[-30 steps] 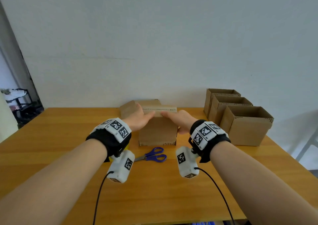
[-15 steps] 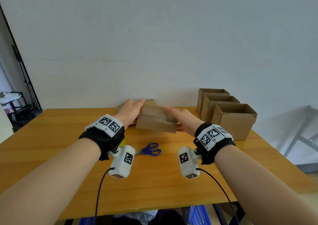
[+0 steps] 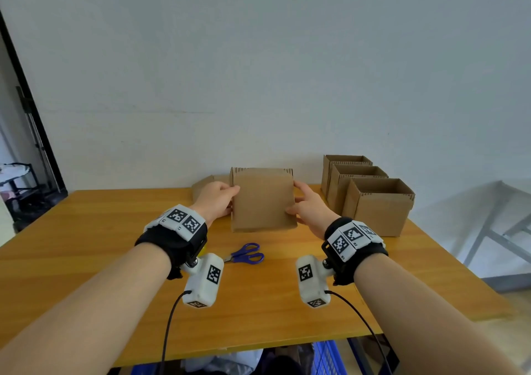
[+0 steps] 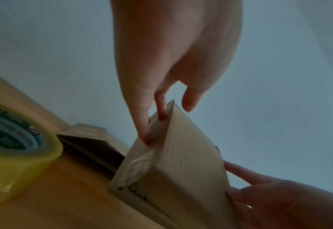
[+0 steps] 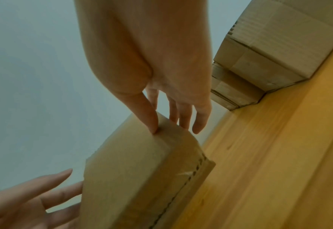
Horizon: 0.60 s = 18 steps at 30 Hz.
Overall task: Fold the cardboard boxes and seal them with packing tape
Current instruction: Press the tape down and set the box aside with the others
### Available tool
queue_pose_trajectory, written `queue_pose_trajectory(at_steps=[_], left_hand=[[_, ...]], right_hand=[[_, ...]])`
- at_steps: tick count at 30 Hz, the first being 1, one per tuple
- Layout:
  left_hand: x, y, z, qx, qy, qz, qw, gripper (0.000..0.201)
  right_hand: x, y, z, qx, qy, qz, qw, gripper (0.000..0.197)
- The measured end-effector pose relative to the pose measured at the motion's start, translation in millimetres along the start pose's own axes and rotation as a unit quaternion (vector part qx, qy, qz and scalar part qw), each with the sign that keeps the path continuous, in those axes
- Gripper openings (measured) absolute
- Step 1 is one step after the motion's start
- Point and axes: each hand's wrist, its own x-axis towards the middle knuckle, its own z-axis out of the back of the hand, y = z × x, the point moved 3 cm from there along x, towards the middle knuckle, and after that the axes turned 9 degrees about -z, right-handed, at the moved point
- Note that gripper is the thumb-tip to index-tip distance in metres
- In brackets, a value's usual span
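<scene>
Both hands hold a brown cardboard box (image 3: 263,199) just above the far middle of the table, one broad face turned toward me. My left hand (image 3: 217,199) grips its left side; in the left wrist view the thumb and a finger press that side (image 4: 181,162) near the rim. My right hand (image 3: 307,208) grips the right side, thumb on the near face and fingers round the edge, as the right wrist view shows on the box (image 5: 132,170). A yellow roll of packing tape (image 4: 14,155) lies on the table by my left wrist, mostly hidden in the head view.
Blue-handled scissors (image 3: 245,254) lie on the wooden table (image 3: 86,231) in front of the box. Three open-topped boxes (image 3: 379,205) stand in a row at the right. Flat folded cardboard (image 3: 205,186) lies behind my left hand by the wall.
The box stood on the table with my hands on its top. Both hands have lifted it and turned it so a broad face points at me.
</scene>
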Motion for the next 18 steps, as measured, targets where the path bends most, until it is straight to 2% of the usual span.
queue_pose_trajectory(at_steps=[2, 6, 8, 13, 18], left_hand=[[-0.6, -0.9, -1.4, -0.036, 0.004, 0.008, 0.999, 0.023], [-1.2, -2.8, -1.3, -0.050, 0.013, 0.002, 0.999, 0.049], [-1.2, -3.5, -2.9, -0.037, 0.005, -0.003, 0.999, 0.048], [0.6, -6.3, -13.8, -0.025, 0.002, -0.014, 1.000, 0.038], [12.5, -8.0, -23.0, -0.027, 0.020, -0.019, 0.999, 0.038]], right_hand=[[-0.3, 0.4, 3.1, 0.004, -0.004, 0.014, 1.000, 0.071], [0.1, -1.3, 11.3, 0.026, -0.016, 0.032, 0.999, 0.056], [-0.5, -3.4, 16.1, 0.035, -0.019, 0.037, 0.999, 0.048], [-1.0, -11.8, 22.3, 0.091, 0.013, 0.022, 0.996, 0.046], [8.6, -16.4, 28.6, 0.140, -0.021, 0.018, 0.990, 0.039]])
